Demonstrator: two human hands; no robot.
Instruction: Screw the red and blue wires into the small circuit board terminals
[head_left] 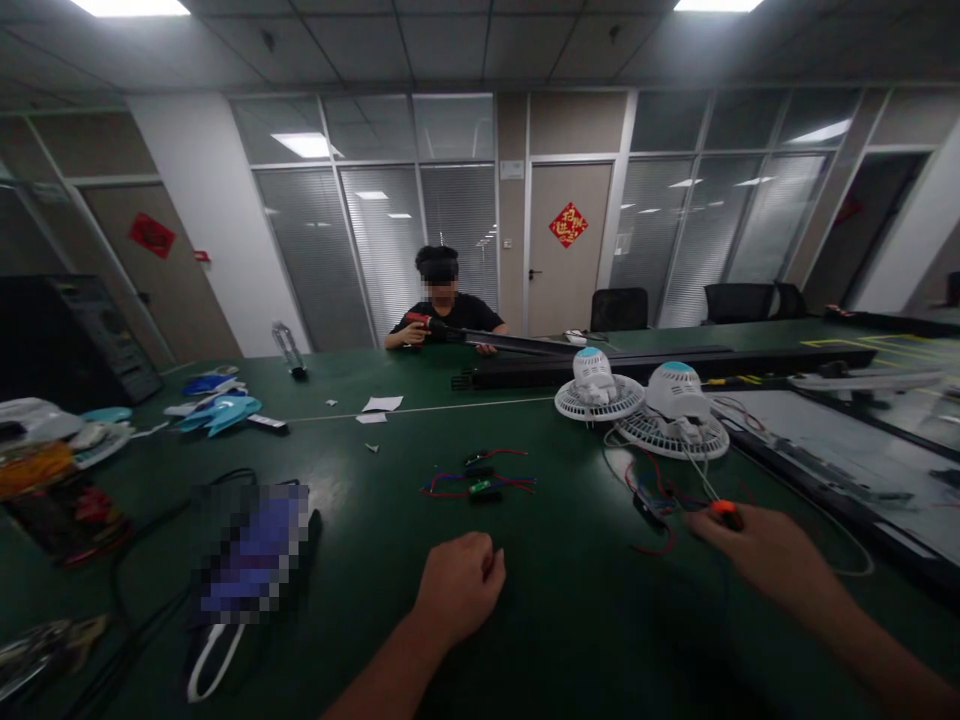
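Note:
My left hand (459,585) rests on the dark green table (360,470) as a loose fist; nothing shows in it. My right hand (765,555) reaches forward to the right and pinches a small orange-tipped tool (726,510) beside red and black wires (652,500). Two small white fans (598,385) (679,410) lie face down just beyond that hand. A little circuit board with red and blue wires (480,480) lies ahead of my left hand, untouched.
A person sits across the table holding a red tool over a long black bar (600,362). A pixelated device with cables (251,550) lies at my left. Blue and white parts (217,405), paper scraps (381,405) and clutter (52,470) lie left; panels (840,440) right.

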